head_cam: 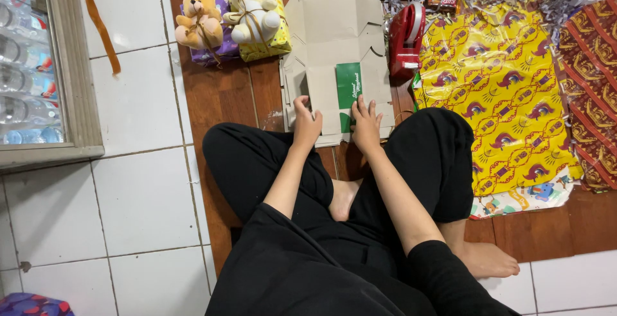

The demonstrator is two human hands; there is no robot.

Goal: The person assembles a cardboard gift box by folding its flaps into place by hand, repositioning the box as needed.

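A flattened brown cardboard box (334,40) with a green label lies on the wooden floor in front of my crossed legs. My left hand (306,123) presses on the box's near left edge, fingers curled against the card. My right hand (365,125) rests flat on the near edge beside the green label, fingers spread. Both hands touch the box side by side; neither lifts it.
Two small teddy bears (228,14) sit on wrapped parcels at the back left. A red tape dispenser (405,40) stands right of the box. Yellow patterned wrapping paper (501,91) and red paper (591,78) lie at the right. Snack packets and shredded paper line the far edge. A glass-doored cabinet (38,65) stands left.
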